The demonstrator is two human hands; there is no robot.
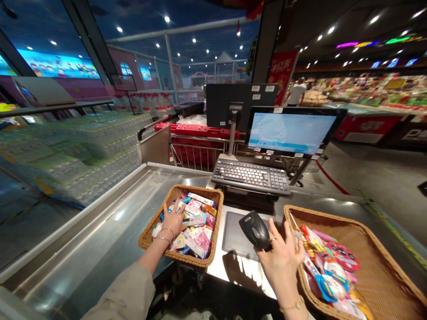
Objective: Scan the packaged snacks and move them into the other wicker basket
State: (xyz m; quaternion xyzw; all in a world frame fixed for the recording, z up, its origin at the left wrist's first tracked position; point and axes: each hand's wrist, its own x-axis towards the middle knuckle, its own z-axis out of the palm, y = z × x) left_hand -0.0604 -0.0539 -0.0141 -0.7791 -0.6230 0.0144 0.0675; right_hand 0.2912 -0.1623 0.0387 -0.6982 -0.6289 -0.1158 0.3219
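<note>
Inside the left wicker basket (218, 222), my left hand (173, 221) rests with fingers spread on a heap of small colourful packets (200, 240). Its fingertips touch the packets, and no single one is clearly gripped. A black barcode scanner (254, 229) is just left of my right hand (282, 255). That hand is raised with its fingers apart; thumb and ringed finger are close to the scanner, but I cannot tell whether they touch it. Beside it, the right wicker basket (380, 266) holds several bright toy-like packages (333, 275) along its left side.
A keyboard (250, 175) and a lit monitor (290, 131) stand behind the baskets. Between the baskets lies a grey flat pad (231, 233) on the metal counter (133, 213). Shopping carts (196, 151) stand beyond; stacked bottle packs (83, 155) are at left.
</note>
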